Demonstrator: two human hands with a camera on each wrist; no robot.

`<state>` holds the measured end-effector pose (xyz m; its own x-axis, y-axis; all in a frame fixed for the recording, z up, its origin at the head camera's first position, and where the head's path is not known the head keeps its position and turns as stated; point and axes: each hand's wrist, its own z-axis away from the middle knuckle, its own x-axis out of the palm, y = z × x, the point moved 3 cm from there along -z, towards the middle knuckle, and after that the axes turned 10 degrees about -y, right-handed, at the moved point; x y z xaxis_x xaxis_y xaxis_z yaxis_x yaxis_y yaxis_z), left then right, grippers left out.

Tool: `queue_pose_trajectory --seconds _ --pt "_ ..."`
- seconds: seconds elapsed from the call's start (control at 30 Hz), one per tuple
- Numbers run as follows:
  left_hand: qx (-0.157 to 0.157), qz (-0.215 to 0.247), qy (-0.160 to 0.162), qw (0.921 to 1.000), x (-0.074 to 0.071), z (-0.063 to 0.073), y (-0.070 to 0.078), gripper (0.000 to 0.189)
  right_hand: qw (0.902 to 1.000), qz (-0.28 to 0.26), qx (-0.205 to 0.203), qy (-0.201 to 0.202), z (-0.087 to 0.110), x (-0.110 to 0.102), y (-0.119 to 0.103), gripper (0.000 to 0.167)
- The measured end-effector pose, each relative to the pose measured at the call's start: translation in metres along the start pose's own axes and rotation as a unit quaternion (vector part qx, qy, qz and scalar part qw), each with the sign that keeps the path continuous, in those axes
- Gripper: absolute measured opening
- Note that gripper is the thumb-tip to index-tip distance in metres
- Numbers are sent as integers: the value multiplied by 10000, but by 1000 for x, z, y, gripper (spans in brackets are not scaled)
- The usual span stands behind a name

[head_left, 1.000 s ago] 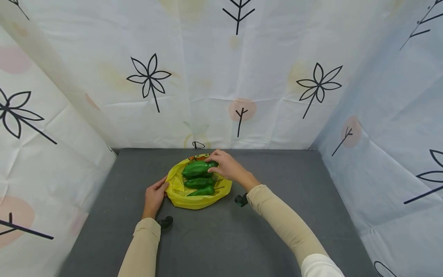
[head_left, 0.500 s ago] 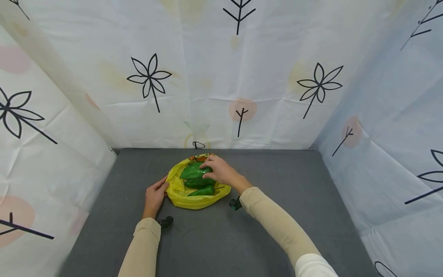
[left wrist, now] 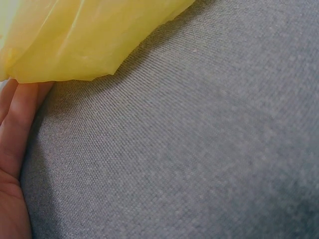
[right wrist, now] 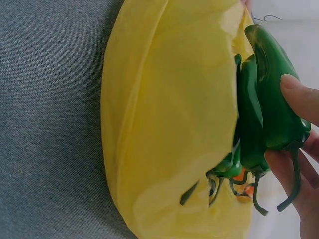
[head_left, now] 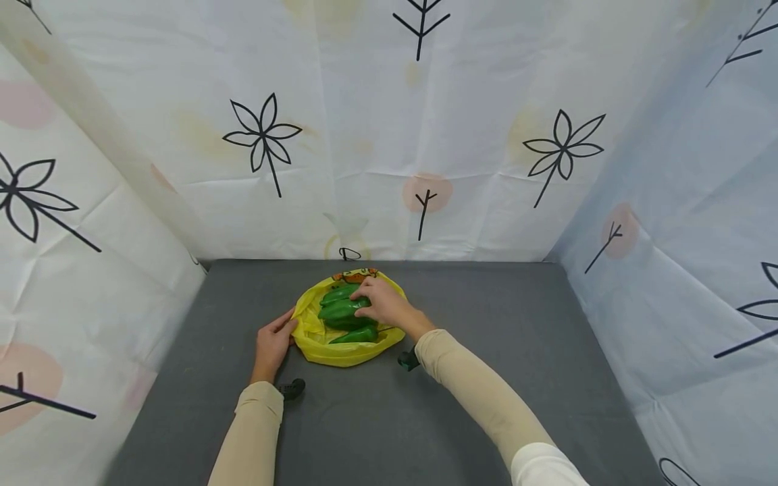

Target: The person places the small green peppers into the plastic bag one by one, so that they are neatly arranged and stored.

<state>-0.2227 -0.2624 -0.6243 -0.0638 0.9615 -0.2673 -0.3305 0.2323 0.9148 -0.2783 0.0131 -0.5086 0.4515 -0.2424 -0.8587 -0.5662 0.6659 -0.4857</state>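
A yellow plastic bag (head_left: 316, 347) lies with its mouth spread and rolled open, holding several green peppers. My left hand (head_left: 271, 343) pinches the bag's left rim; in the left wrist view its fingers (left wrist: 22, 117) pass under the yellow film. With thumb and fingers, my right hand (head_left: 387, 304) holds a large green pepper (right wrist: 276, 94) near its stem end, over the others. Another pepper (right wrist: 250, 112) lies right beside it in the right wrist view. In the head view, one pepper (head_left: 340, 293) shows behind the held one and a slimmer pepper (head_left: 355, 335) in front.
The bag rests on a dark grey cloth-covered table (head_left: 365, 418), toward its far edge. White fabric with black plant drawings (head_left: 474, 135) hangs behind the table and along both sides. Orange and dark print (head_left: 358, 275) shows on the bag's far rim.
My right hand has shifted a little left and nearer with the held pepper, uncovering the pepper behind it. My left hand keeps its place at the rim.
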Motion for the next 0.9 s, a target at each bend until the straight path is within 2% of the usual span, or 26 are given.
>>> queue_pose_trajectory --seconds 0.47,0.77,0.9 --pt "-24 -24 -32 10000 1 3 3 44 9996 -8 290 -69 0 7 3 38" --pt "-33 -131 22 9999 3 3 5 44 9994 -246 239 -20 3 7 5 38" --pt "-97 -193 45 9998 3 5 6 46 9996 -188 188 27 4 5 5 37"
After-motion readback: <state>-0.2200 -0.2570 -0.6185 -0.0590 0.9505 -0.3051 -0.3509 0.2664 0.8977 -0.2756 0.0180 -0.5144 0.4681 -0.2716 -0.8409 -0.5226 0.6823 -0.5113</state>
